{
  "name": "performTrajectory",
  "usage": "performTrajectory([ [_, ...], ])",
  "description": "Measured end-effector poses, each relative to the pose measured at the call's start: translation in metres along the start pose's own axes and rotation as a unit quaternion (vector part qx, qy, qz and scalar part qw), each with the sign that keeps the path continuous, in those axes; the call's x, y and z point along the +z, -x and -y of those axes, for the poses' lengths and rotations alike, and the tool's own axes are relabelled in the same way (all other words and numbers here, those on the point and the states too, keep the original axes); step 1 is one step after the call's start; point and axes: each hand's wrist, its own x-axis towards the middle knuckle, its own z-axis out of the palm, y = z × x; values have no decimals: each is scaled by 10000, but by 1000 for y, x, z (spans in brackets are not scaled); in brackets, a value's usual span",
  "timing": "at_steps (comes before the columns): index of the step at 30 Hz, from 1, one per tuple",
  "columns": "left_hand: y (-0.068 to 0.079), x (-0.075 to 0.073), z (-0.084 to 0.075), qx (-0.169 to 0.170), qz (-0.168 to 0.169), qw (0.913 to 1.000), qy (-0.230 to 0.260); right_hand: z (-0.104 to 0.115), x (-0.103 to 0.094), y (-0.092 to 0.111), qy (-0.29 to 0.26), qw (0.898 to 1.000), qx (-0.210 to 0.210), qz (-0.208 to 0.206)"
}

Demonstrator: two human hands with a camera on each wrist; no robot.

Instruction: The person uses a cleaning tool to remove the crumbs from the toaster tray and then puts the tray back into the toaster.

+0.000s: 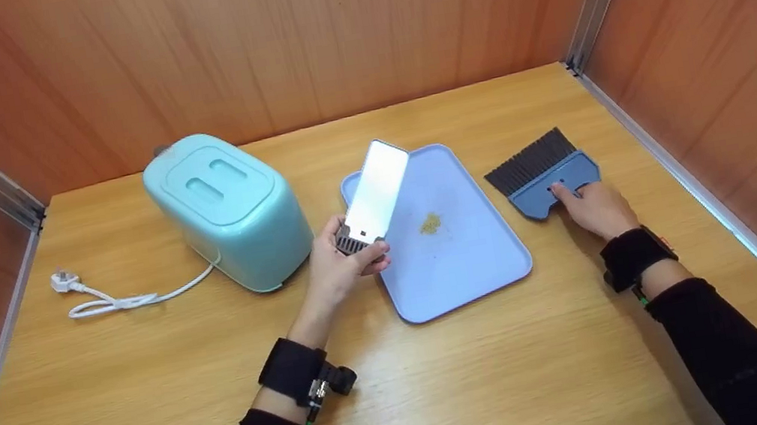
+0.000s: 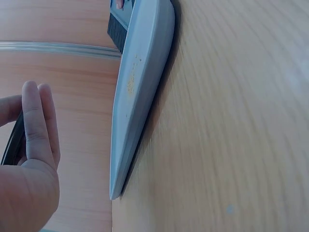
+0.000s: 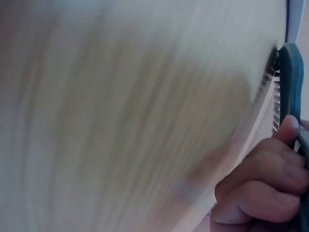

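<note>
My left hand holds a crumb tray, a long flat shiny metal plate, by its dark slotted end. The plate is raised and tilted over the left side of a lavender serving tray. A small heap of brown crumbs lies near the middle of that serving tray. To its right, my right hand grips a blue hand brush, thumb on top, dark bristles pointing to the back left. In the right wrist view, curled fingers wrap the brush handle, with the bristles close to the tabletop.
A mint-green toaster with a lid stands left of the serving tray. Its white cord lies tied on the table, ending in a plug. Wood-grain panels enclose the table at the back and both sides.
</note>
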Motion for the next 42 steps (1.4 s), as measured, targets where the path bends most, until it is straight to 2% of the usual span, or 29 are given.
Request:
performTrajectory([
  [6, 1, 1, -2, -16, -16, 10000, 59, -5, -5, -4, 459, 9975, 146, 517],
  [11, 1, 2, -3, -130, -57, 9999, 29, -2, -8, -3, 828, 9942, 245, 643],
  [17, 1, 3, -3, -206, -127, 9997, 96, 3, -11, 2, 1378, 9891, 243, 452],
  [26, 0, 5, -5, -328, -267, 9985, 345, 8, -12, 5, 2026, 9790, 220, -103],
  [32, -1, 6, -5, -280, -266, 9979, 519, 9, -10, 8, 2166, 9749, 46, -512],
  [42, -1, 7, -8, -364, -300, 9981, 402, 7, -9, 6, 2079, 9770, 26, -481],
])
